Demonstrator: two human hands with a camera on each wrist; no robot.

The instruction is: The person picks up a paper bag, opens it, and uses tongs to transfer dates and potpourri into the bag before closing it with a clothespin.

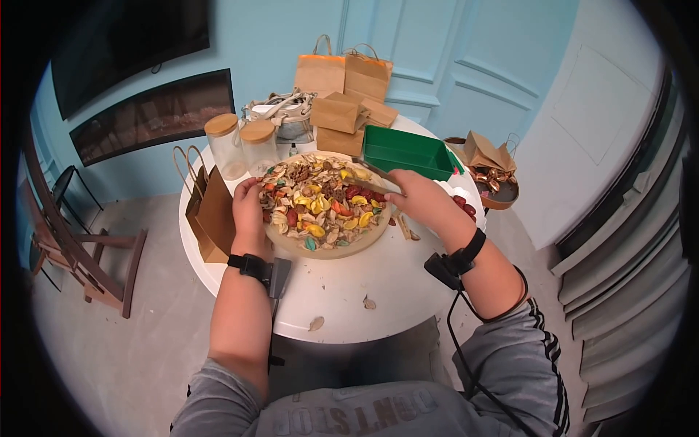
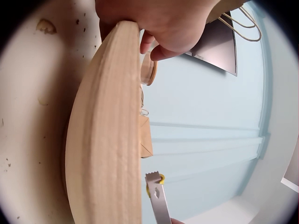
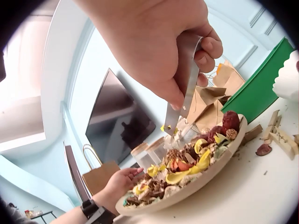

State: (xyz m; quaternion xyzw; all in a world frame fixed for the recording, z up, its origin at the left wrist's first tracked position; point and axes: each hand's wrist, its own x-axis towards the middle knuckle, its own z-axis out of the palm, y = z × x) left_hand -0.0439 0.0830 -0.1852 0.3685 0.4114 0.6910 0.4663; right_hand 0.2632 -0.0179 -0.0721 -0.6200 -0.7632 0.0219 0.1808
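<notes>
A round wooden tray [image 1: 349, 250] on the white table is heaped with potpourri [image 1: 313, 200]: pale dried petals, yellow and orange pieces, dark red dried fruit and a few green bits. My left hand [image 1: 249, 207] holds the tray's left rim, its fingers lying over the edge in the left wrist view. In my right hand [image 1: 422, 198] are metal tongs [image 3: 190, 88], gripped between thumb and fingers. Their serrated tips [image 2: 153, 176] are above the heap at its right side. A small yellow piece [image 2: 162, 179] shows at the tips.
Right of the tray are a green box [image 1: 408, 149], a white scalloped dish [image 3: 287, 79] with red dried fruit, and a wooden clothespin [image 3: 282, 142]. Two lidded glass jars [image 1: 231, 156] and brown paper bags [image 1: 338, 120] stand behind. Another bag [image 1: 215, 211] is at left.
</notes>
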